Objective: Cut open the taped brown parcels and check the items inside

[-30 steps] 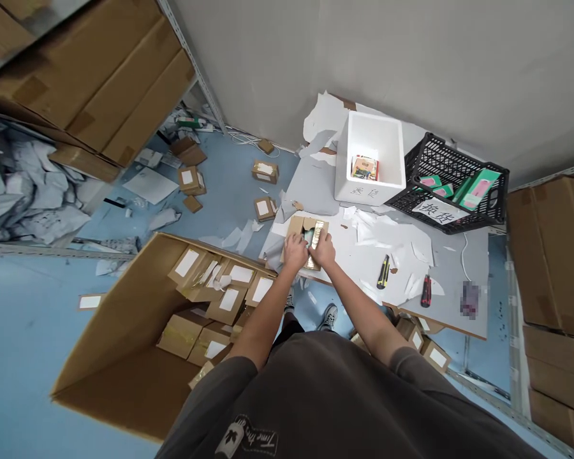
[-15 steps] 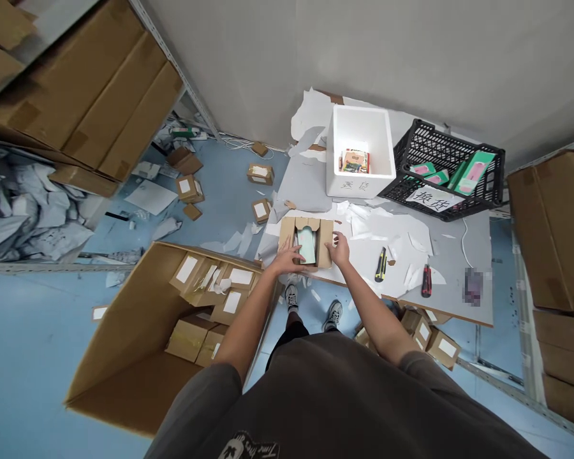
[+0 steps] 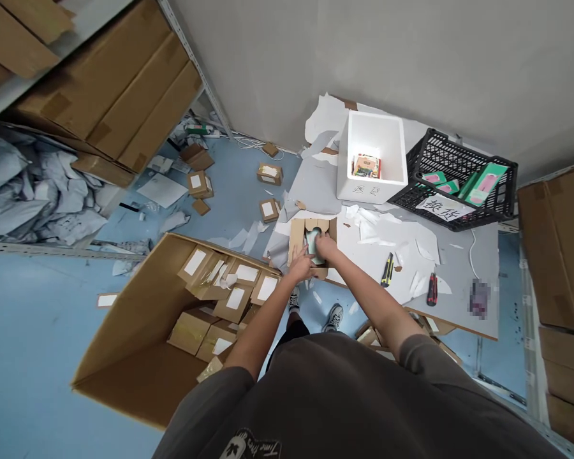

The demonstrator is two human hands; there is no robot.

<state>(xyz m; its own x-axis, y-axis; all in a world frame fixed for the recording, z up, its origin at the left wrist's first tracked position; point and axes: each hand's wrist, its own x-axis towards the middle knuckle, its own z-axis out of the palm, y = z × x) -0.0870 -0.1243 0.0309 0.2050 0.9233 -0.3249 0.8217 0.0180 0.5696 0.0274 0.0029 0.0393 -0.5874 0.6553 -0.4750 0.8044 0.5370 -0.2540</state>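
A small cardboard box (image 3: 296, 237) stands with its flaps spread at the table's front edge. Inside it lies a pale green item (image 3: 311, 241), partly covered by my hands. My left hand (image 3: 301, 262) rests on the box's near left side, fingers spread. Over the right part of the opening, my right hand (image 3: 325, 246) reaches in with bent fingers at the pale green item; its fingertips are hidden, so its hold is unclear.
A white foam box (image 3: 372, 191) and a black crate (image 3: 488, 220) stand at the table's back. Yellow (image 3: 387, 270) and red (image 3: 432, 289) cutters lie to the right. A large carton (image 3: 119, 331) of small boxes stands left.
My right hand has moved from the box's right flap into its opening. My left hand has shifted towards the near edge. The whole view has swung slightly left.
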